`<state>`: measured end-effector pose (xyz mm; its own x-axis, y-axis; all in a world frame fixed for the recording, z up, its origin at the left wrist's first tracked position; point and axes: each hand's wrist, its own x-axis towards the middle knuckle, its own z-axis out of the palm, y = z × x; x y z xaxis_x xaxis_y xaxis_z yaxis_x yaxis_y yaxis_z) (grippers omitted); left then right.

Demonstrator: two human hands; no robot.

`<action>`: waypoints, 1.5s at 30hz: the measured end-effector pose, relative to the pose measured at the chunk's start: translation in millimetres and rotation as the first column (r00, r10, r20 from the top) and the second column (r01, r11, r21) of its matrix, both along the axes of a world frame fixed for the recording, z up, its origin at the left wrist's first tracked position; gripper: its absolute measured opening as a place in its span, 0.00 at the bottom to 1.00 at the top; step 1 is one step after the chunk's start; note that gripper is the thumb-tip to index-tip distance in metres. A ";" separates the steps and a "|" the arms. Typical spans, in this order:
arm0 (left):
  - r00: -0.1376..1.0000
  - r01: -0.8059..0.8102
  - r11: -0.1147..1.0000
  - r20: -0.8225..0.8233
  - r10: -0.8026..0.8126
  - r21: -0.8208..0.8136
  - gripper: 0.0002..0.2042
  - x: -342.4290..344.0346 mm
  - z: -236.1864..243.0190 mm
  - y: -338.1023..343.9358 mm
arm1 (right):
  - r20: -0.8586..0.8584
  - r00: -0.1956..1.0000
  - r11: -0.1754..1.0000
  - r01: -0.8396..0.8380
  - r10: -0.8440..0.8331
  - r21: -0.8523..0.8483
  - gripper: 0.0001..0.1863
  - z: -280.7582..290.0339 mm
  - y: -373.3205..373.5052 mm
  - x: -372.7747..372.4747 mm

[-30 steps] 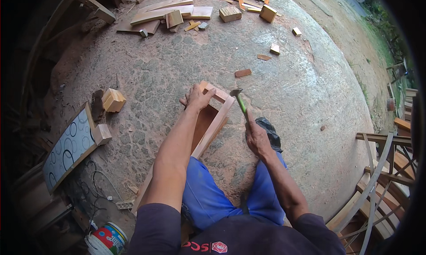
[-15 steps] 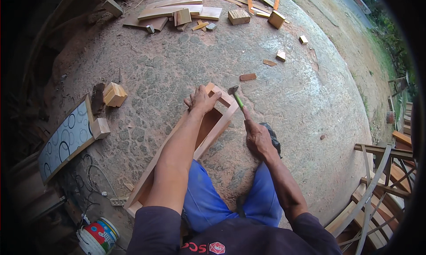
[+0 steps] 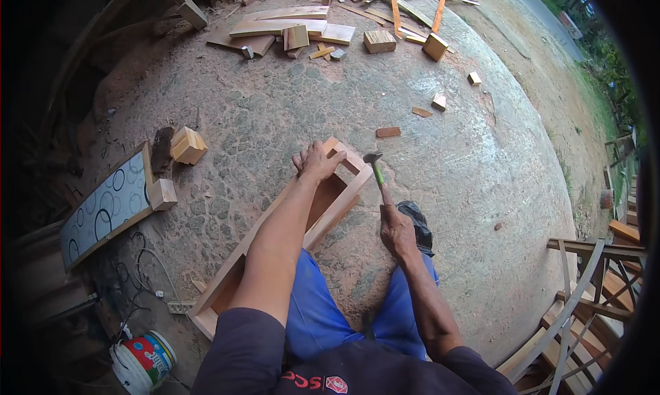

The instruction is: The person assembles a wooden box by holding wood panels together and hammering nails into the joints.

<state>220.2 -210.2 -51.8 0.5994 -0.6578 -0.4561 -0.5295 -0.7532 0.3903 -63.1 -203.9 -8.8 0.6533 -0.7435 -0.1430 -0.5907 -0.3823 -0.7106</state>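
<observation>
A long narrow wooden frame (image 3: 338, 204) of pale and reddish boards lies slantwise from beside my left upper arm out to the middle of the view. My left hand (image 3: 319, 165) is closed over its far end, the fingers on one edge and the thumb stretched across the top. My forearm hides much of the frame's left half. In my right hand (image 3: 399, 231) is a hammer (image 3: 382, 183) with a dark metal head and a partly green handle. The hammer head is close beside the frame's far right corner; I cannot tell whether they touch.
Wooden boards (image 3: 275, 28) and blocks (image 3: 379, 41) are heaped at the far side. To the left lie a patterned panel (image 3: 110, 202), a wood block (image 3: 188, 146), cables and a paint bucket (image 3: 143, 360). Stacked timber and metal bars (image 3: 584, 285) stand at right.
The view has shifted, so the scene sits lower and slightly right. The hammer head has come slightly nearer to me. My left hand keeps its place on the frame.
</observation>
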 end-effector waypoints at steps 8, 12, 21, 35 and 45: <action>0.965 0.254 0.946 0.114 -0.235 -0.203 0.37 -117.7 35.9 58.7 | 0.192 0.894 0.912 0.383 -0.405 0.146 0.33 -80.2 95.8 -117.2; 0.986 0.163 0.983 0.036 -0.160 -0.088 0.28 -100.6 1.0 79.9 | 0.092 0.926 0.890 0.319 -0.366 0.327 0.33 -83.7 97.7 -109.6; 0.868 0.225 0.851 -0.299 -0.396 -0.474 0.20 -45.7 46.0 119.0 | 0.148 0.905 0.882 0.333 -0.398 0.334 0.38 -90.5 95.6 -115.8; 0.967 0.246 0.966 0.089 -0.239 -0.073 0.29 -23.5 20.8 165.5 | 0.120 0.975 0.937 0.142 -0.189 0.319 0.35 -91.5 94.9 -100.9; 0.939 0.325 0.904 -0.016 -0.343 -0.278 0.20 -30.5 26.3 128.5 | 0.048 0.999 0.987 -0.017 0.010 0.161 0.40 -79.1 80.8 14.9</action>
<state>189.7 -81.7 -25.5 0.2990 -0.9168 -0.2647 -0.6998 -0.3992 0.5924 -48.2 -123.1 -87.9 0.6720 -0.7043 -0.2289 -0.5504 -0.2681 -0.7907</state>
